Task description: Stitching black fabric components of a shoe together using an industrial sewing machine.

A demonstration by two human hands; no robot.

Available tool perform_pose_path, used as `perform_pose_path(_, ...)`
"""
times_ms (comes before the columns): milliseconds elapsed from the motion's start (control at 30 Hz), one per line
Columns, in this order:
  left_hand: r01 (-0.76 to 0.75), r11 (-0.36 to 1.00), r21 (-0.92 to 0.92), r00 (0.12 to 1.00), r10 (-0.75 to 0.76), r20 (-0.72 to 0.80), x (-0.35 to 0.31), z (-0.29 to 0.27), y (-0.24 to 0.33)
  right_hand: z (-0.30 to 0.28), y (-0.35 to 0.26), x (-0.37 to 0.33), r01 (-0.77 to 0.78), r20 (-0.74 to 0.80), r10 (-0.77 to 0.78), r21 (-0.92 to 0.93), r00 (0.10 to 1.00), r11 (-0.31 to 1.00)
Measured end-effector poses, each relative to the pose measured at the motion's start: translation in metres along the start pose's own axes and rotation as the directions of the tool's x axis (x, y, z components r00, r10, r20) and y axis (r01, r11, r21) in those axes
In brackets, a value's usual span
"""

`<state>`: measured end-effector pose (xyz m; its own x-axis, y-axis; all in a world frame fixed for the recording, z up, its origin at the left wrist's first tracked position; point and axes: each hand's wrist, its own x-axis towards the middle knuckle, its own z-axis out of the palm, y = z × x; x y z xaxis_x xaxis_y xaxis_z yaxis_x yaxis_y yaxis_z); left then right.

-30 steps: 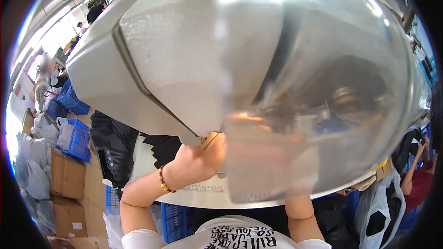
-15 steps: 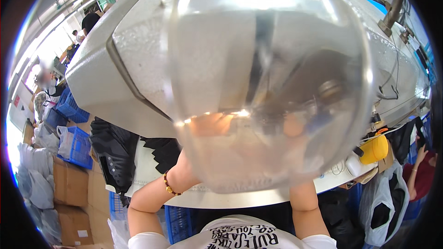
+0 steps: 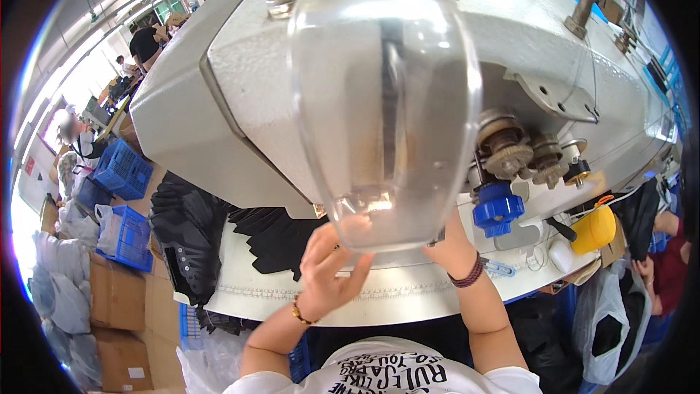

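A large off-white sewing machine (image 3: 182, 109) takes up most of the view, with a clear plastic shield (image 3: 386, 124) hanging from its front. My left hand (image 3: 329, 266) is at the shield's lower left edge, thumb and fingers apart and nothing visible in them. Some of its fingertips show blurred through the plastic. To the left of it lie black fabric pieces (image 3: 266, 237) in an overlapping row on the white worktable (image 3: 292, 299). At the shield's lower right is my right hand (image 3: 450, 246); its fingers are hidden behind the shield and the machine.
Right of the shield are metal tension dials (image 3: 504, 147) and a blue knob (image 3: 498, 209). Thread snips (image 3: 499, 268) and a yellow container (image 3: 592, 233) are farther right. Black shoe uppers (image 3: 186, 248) hang at the table's left edge. A co-worker's hand (image 3: 645, 270) shows at far right.
The shield looks narrower and no longer covers the dials and blue knob. My left hand has come out from behind it, toward me and right. More of the right wrist shows.
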<state>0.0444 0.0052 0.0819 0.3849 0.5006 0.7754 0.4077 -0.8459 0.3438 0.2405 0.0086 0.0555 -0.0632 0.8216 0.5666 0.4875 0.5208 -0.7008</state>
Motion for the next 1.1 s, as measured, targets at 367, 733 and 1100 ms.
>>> perform_pose_path(367, 0.441, -0.667, -0.6, 0.742, -0.104, 0.662, -0.032, 0.077, 0.038, -0.07, -0.033, -0.061, 0.001, -0.642, 0.006, 0.011, 0.766, 1.0)
perform_pose_path(733, 0.195, -0.673, -0.713, 0.779, -0.335, 0.529, -0.027, 0.048, 0.064, -0.043, -0.012, -0.138, 0.128, -0.512, 0.367, 0.699, 0.777, 0.703)
perform_pose_path(1100, 0.214, -0.346, -0.914, 0.743, -0.549, 0.382, -0.052, -0.007, 0.079, 0.004, -0.02, -0.139, -0.288, -0.189, 0.394, 0.42, 0.9, 0.861)
